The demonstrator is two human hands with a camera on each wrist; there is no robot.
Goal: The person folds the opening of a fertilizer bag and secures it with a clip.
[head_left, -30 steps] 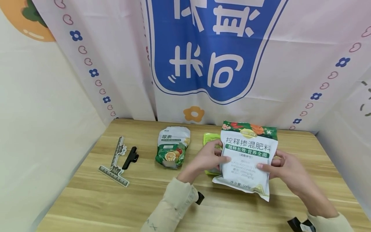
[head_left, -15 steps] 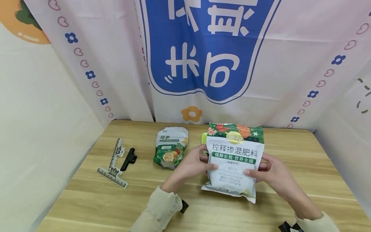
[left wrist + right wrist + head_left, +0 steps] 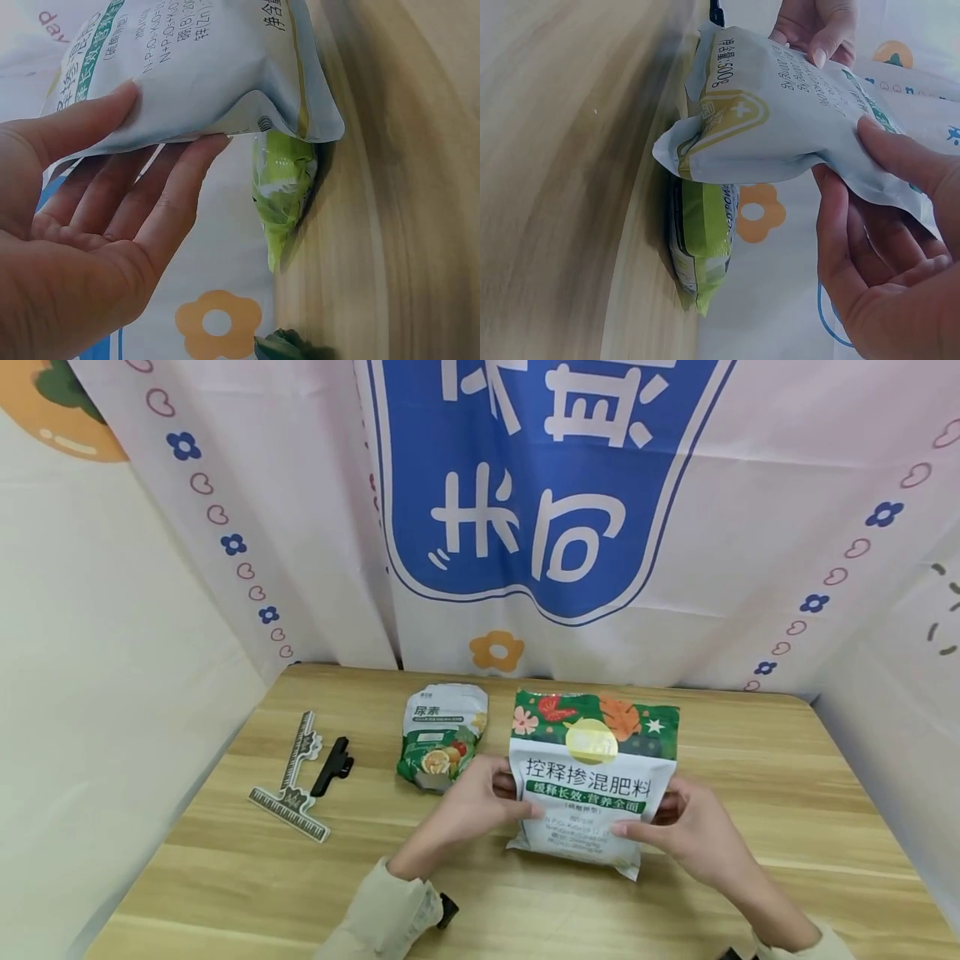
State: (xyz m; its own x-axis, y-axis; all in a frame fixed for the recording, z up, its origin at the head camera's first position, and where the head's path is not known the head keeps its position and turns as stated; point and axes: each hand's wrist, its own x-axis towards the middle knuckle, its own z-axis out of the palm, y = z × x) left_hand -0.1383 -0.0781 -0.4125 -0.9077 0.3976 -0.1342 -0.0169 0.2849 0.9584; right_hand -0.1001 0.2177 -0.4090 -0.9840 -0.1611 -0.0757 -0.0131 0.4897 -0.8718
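Observation:
A white fertilizer bag with a green, flower-printed top is held upright, leaning back slightly, its printed face toward me. My left hand grips its left side, thumb on the front and fingers behind. On the opposite side my right hand holds it the same way. In the left wrist view the lower edge of the bag hangs close over the table. Behind it stands a lime-green packet, which the right wrist view also shows; the bag hides this packet in the head view.
A smaller white and green bag with fruit pictures stands left of my left hand. Further left lie two piano-patterned clips and a black clip on the wooden table. A printed curtain hangs behind the table.
Both hands have carried the fertilizer bag to the left and a little nearer to me. The lime-green packet, partly visible before in the head view, is now covered by the bag.

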